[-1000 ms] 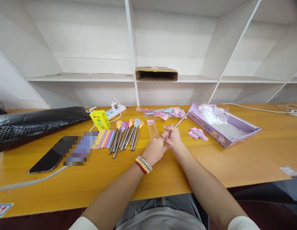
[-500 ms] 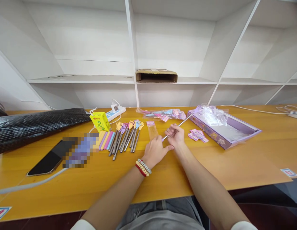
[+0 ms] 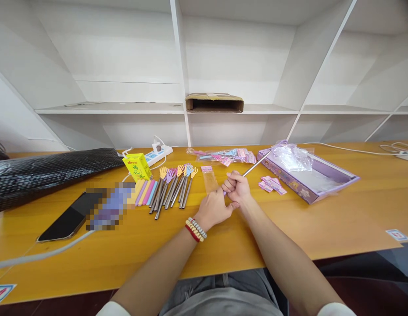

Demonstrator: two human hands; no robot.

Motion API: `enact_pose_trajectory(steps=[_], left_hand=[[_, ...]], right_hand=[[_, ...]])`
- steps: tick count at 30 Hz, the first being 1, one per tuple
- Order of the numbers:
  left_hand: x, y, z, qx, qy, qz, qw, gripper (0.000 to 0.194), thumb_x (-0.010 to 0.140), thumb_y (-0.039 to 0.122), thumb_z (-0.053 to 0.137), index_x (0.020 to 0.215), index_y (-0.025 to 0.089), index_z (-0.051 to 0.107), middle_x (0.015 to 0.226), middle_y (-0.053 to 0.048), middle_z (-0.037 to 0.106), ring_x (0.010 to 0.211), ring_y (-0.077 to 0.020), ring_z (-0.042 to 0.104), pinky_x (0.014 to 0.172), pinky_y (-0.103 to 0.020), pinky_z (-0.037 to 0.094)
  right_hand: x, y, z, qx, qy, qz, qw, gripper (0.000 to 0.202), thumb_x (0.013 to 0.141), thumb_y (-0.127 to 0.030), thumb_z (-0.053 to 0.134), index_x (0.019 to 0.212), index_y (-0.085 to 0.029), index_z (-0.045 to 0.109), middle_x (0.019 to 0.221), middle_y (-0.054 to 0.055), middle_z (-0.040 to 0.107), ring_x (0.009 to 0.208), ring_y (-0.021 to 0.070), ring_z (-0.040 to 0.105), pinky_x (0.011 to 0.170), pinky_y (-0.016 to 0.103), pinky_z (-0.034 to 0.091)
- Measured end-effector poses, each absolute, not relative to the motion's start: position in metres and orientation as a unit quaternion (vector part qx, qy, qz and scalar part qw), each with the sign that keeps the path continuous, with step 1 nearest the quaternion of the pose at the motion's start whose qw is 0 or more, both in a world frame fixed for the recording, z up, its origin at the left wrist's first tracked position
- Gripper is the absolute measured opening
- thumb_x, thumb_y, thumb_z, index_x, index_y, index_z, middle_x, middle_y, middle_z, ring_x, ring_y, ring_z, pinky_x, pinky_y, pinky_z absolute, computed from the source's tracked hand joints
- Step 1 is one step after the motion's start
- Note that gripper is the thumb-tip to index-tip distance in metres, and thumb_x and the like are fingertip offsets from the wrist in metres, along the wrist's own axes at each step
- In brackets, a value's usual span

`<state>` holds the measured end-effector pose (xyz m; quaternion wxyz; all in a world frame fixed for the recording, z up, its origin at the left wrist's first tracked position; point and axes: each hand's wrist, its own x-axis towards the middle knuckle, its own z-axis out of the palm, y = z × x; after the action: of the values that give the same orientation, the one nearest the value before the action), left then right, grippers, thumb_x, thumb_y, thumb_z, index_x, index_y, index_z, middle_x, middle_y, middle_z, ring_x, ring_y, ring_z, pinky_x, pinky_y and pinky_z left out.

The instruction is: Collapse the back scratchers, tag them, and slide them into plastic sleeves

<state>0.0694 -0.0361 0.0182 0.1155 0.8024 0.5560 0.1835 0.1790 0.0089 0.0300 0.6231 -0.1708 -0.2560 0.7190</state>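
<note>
A back scratcher (image 3: 257,164) with a thin metal rod and a purple claw head slants up and right from my hands. My left hand (image 3: 214,207) is closed around its purple handle end. Just beyond, my right hand (image 3: 237,188) wraps the metal rod, almost touching the left. The claw end reaches over the purple box's left corner, partly lost among clear plastic. A clear bag with a pink header (image 3: 209,179) lies flat behind my left hand. To the left rest several back scratcher tops (image 3: 173,186) with coloured claws, beside several pastel handle tubes (image 3: 146,192).
An open purple box (image 3: 307,195) holding clear bags (image 3: 291,158) stands at right, near pink cards (image 3: 272,185). Packaged back scratchers (image 3: 223,156) lie at the back. Leftward are a yellow drink carton (image 3: 137,166), power strip (image 3: 162,153), phone (image 3: 70,217) and black wrapped bundle (image 3: 55,173).
My right hand has slid slightly down the rod, closer to my left hand. The purple claw head has shifted a little up and to the right.
</note>
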Motion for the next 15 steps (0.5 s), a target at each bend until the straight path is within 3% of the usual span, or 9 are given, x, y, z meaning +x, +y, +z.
enact_pose_trajectory(steps=[4,9,15], left_hand=[[0.068,-0.035,0.021,0.801,0.572,0.141,0.109,0.053,0.075,0.065,0.039,0.093,0.019,0.056,0.08,-0.009,0.062,0.075,-0.0243,0.059,0.06,-0.03,0.039],[0.064,-0.032,0.027,0.789,0.596,0.115,0.102,0.067,0.067,0.079,0.031,0.077,0.019,0.06,0.076,-0.01,0.063,0.075,-0.0256,0.06,0.058,-0.03,0.039],[0.066,-0.034,0.029,0.765,0.627,0.104,0.105,0.073,0.062,0.083,0.03,0.075,0.018,0.06,0.075,-0.011,0.063,0.075,-0.0264,0.061,0.058,-0.03,0.039]], right_hand=[[0.179,0.005,0.036,-0.197,-0.228,0.704,0.642,0.051,0.061,-0.012,0.06,0.057,-0.019,0.009,0.036,-0.011,0.014,0.03,0.0039,0.01,0.032,0.021,0.009],[0.179,0.005,0.041,-0.226,-0.188,0.681,0.67,0.046,0.062,-0.015,0.057,0.055,-0.019,0.012,0.035,-0.011,0.016,0.03,0.0043,0.011,0.031,0.021,0.01],[0.181,0.011,0.038,-0.27,-0.137,0.672,0.676,0.038,0.064,-0.016,0.052,0.053,-0.019,0.016,0.035,-0.01,0.017,0.03,0.005,0.012,0.03,0.022,0.013]])
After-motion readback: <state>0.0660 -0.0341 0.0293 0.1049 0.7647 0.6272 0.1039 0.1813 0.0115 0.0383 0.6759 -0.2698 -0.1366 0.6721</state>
